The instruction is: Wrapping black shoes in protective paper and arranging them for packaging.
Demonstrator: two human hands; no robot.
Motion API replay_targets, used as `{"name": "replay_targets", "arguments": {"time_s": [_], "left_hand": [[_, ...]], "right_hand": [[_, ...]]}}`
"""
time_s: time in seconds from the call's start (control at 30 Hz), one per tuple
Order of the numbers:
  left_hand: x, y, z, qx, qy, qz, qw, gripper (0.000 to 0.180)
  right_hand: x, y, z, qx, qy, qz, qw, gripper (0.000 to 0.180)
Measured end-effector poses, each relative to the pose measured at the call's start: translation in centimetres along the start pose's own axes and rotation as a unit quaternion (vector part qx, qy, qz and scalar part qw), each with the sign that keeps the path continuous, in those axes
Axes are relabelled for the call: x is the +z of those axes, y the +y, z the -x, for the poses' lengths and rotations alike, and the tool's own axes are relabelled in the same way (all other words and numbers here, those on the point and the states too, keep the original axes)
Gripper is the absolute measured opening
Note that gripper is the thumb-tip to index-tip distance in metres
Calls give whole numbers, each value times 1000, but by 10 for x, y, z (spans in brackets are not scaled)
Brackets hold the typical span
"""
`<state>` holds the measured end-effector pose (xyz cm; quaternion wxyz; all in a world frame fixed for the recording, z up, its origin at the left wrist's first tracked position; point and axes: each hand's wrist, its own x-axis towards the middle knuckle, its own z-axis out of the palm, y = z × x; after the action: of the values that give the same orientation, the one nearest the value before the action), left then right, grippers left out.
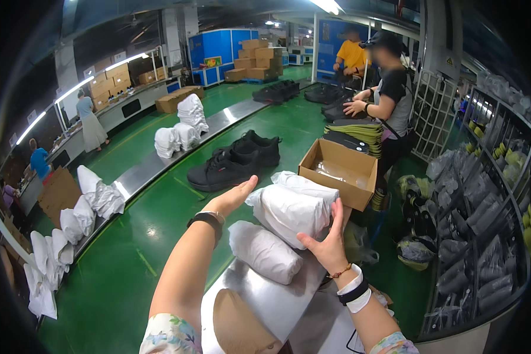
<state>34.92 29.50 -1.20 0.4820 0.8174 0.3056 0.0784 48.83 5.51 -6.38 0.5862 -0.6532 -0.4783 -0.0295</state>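
Note:
Fingers stretched out, my left hand (235, 199) is just left of a bundle wrapped in white paper (295, 206); I cannot tell whether it touches. My right hand (327, 242) is open against the bundle's right side, thumb and fingers spread. A second white paper-wrapped bundle (265, 252) lies in front, on a shiny metal table (289, 301). The paper hides what both bundles contain. Behind them stands an open brown cardboard box (337, 189), with clear plastic inside. Black shoes (235, 162) stand beyond my left hand on a green surface.
More white-wrapped bundles (182, 133) line a metal strip (141, 176) on the left. Yellow-and-black stacked pieces (360, 134) rise behind the box. A co-worker (392, 88) handles black shoes there, another person (352, 53) beyond. A rack (484, 218) of plastic-bagged goods stands right.

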Motion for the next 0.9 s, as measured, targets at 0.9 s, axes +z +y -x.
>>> {"name": "replay_targets", "arguments": {"time_s": [0.9], "left_hand": [[23,-6,-13,-84,-81,20,993,95]], "right_hand": [[5,33,-7,-9,-44,26,999,86]]}}
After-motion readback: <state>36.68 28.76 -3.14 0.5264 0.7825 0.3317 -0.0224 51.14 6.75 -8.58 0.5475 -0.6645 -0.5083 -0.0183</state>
